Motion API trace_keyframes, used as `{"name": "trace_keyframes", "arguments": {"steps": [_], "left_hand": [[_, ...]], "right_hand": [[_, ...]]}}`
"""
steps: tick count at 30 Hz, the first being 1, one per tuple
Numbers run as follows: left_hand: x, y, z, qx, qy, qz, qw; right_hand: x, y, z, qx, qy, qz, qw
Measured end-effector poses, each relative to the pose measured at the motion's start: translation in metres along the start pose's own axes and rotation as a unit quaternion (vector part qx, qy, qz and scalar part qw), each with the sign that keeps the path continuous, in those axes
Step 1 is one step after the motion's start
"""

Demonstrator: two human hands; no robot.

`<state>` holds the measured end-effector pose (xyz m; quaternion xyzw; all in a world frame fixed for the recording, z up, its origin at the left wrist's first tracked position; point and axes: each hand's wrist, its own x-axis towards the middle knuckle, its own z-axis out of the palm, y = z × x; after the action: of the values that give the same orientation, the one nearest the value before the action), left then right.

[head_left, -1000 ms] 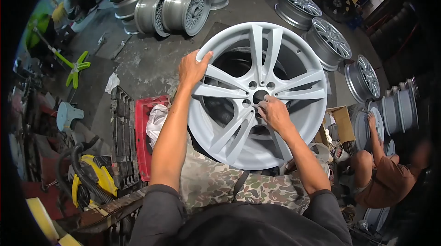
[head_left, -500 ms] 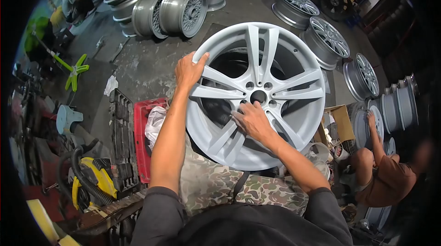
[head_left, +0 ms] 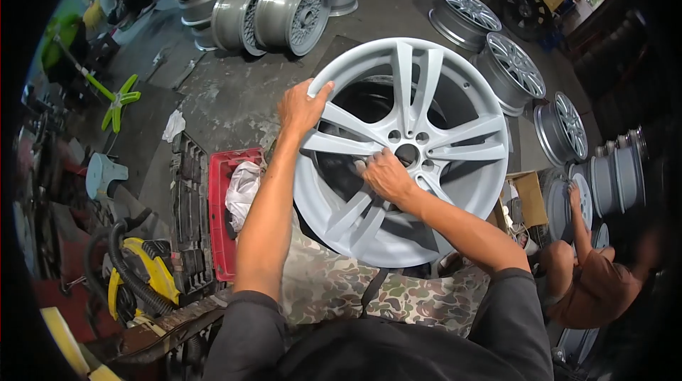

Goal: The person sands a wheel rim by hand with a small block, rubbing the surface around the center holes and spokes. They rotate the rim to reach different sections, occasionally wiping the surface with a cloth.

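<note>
A large light-grey alloy wheel rim (head_left: pixel 403 82) with paired spokes faces up in front of me, above my camouflage-patterned lap (head_left: pixel 419 303). My left hand (head_left: pixel 302 107) grips its outer lip at the upper left, thumb over the edge and fingers hidden behind. Near the hub, my right hand (head_left: pixel 387 176) is closed with curled fingers against the base of the left-hand spokes. Something small and greyish may be under its fingertips; I cannot make it out. The rim's round centre hole (head_left: pixel 407 154) lies just right of that hand.
Several finished-looking wheels (head_left: pixel 515 65) line the right side. Stacked rims (head_left: pixel 295 18) stand at the back left. Beside my left arm is a red crate (head_left: pixel 222 228) with white cloth (head_left: pixel 244 192). A co-worker (head_left: pixel 600 281) crouches at the right, one hand on a wheel.
My right hand has moved slightly away from the centre hole, leftward along the spokes, with its fingers more curled. The left hand keeps its hold on the rim. The whole view has shifted slightly.
</note>
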<state>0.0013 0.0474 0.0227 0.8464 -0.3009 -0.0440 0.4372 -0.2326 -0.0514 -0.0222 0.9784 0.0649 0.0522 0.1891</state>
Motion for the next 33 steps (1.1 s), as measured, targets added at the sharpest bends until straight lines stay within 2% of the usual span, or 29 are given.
{"name": "trace_keyframes", "arguments": {"steps": [2, 3, 4, 6, 7, 8, 10, 12, 14, 15, 16, 18, 20, 22, 23, 25, 26, 28, 29, 30, 32, 33], "left_hand": [[0.000, 0.000, 0.000, -0.003, 0.012, 0.011, 1.000], [-0.002, -0.003, 0.000, -0.003, 0.015, 0.024, 1.000], [-0.002, -0.006, 0.001, -0.003, 0.015, 0.018, 1.000], [0.001, -0.006, 0.005, -0.006, 0.015, 0.025, 1.000], [0.001, -0.005, 0.005, -0.022, 0.008, 0.025, 0.999], [0.002, -0.003, 0.004, -0.022, 0.004, 0.028, 0.999], [0.001, 0.000, 0.002, -0.020, -0.003, 0.004, 1.000], [-0.001, 0.002, -0.001, -0.013, 0.004, 0.015, 1.000], [-0.004, -0.003, -0.001, -0.005, 0.013, 0.011, 1.000], [-0.002, -0.004, 0.000, -0.005, 0.011, 0.013, 1.000], [0.001, -0.006, 0.004, -0.006, 0.006, 0.018, 1.000], [0.002, -0.008, 0.006, 0.009, 0.010, 0.031, 0.999], [0.003, -0.005, 0.003, -0.004, 0.001, 0.015, 1.000], [0.003, -0.006, 0.003, -0.001, -0.004, 0.015, 1.000], [0.003, -0.007, 0.003, 0.001, -0.006, 0.014, 1.000], [0.003, -0.006, 0.001, 0.004, -0.002, 0.020, 1.000], [0.001, -0.006, 0.001, 0.006, 0.000, 0.025, 1.000], [0.001, -0.005, 0.000, -0.002, -0.004, 0.022, 1.000], [0.001, -0.003, 0.000, -0.010, -0.007, 0.023, 1.000], [0.002, -0.001, 0.000, -0.010, -0.008, 0.022, 1.000], [0.000, 0.000, -0.001, -0.012, -0.009, 0.016, 1.000], [0.000, -0.002, 0.000, -0.007, -0.011, 0.016, 1.000]], "right_hand": [[-0.013, -0.009, -0.004, 0.132, -0.050, 0.054, 0.989], [-0.016, -0.016, -0.014, 0.181, -0.112, 0.101, 0.972], [-0.020, -0.019, -0.018, 0.182, -0.115, 0.097, 0.972], [-0.033, -0.016, -0.022, 0.319, -0.065, 0.148, 0.934], [-0.029, -0.006, -0.013, 0.260, -0.146, 0.131, 0.946], [-0.023, -0.001, -0.004, 0.260, -0.146, 0.136, 0.945], [-0.013, 0.001, 0.008, 0.132, 0.064, 0.045, 0.988], [-0.016, -0.004, 0.014, 0.121, 0.090, 0.028, 0.988], [-0.028, -0.014, -0.011, 0.234, -0.081, 0.133, 0.960], [-0.033, -0.013, -0.020, 0.247, -0.135, 0.132, 0.950], [-0.036, -0.006, -0.017, 0.249, -0.140, 0.130, 0.950], [-0.034, 0.022, -0.009, 0.195, -0.130, -0.015, 0.972], [-0.012, 0.049, -0.004, 0.041, -0.130, -0.131, 0.982], [0.018, 0.062, -0.016, -0.006, -0.114, -0.199, 0.973], [0.025, 0.063, -0.017, -0.005, -0.114, -0.198, 0.973], [0.033, 0.064, -0.015, 0.012, -0.012, -0.241, 0.970], [0.026, 0.066, -0.013, 0.013, -0.013, -0.242, 0.970], [-0.003, 0.075, 0.000, 0.054, 0.050, -0.195, 0.978], [-0.022, 0.065, 0.012, 0.175, 0.061, -0.133, 0.974], [-0.040, 0.053, 0.005, 0.232, -0.042, -0.048, 0.971], [-0.064, 0.017, 0.023, 0.356, 0.110, 0.004, 0.928], [-0.065, 0.013, 0.018, 0.359, 0.112, 0.005, 0.926]]}}
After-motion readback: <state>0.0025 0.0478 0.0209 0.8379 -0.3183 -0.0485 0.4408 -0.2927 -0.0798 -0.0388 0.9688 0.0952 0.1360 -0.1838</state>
